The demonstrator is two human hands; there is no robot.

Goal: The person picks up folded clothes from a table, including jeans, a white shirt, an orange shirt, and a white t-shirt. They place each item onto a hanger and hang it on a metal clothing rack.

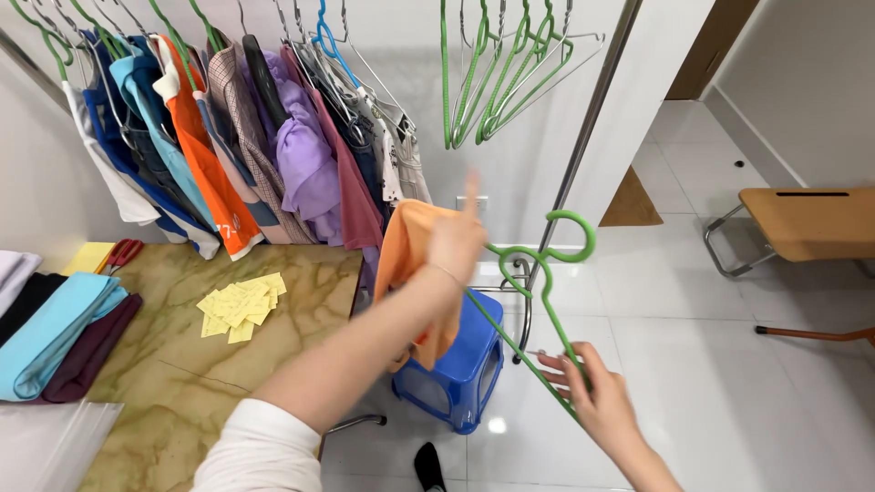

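Left sleeve: your white sleeve (260,446) fills the bottom of the view, the forearm reaching up and away from you.
Left hand: your left hand (456,239) is raised in front of the rack, blurred, with one finger pointing up; it closes on the upper edge of the orange cloth.
Orange cloth: the orange cloth (404,251) hangs down from your left hand, above the stool and just right of the table's edge.
Right hand: your right hand (588,383) is lower and to the right, fingers wrapped loosely round the lower bar of the green hanger; how tight the hold is you cannot tell through the blur.
Green hanger: the green hanger (538,282) slants up from your right hand, its hook curling at the top near the rack's metal pole (583,137) and just beside the cloth.
Stool: a blue plastic stool (456,364) stands on the white tiled floor (693,364) below the cloth.
Table: a marbled table (173,374) lies to your left, bearing scattered yellow paper slips (241,305), a stack of folded clothes (55,333) and red-handled scissors (123,252).
Rack: shirts (273,137) hang in a row above the table; empty green hangers (506,77) hang further right.
Far right: a wooden bench (807,221) stands by the wall.
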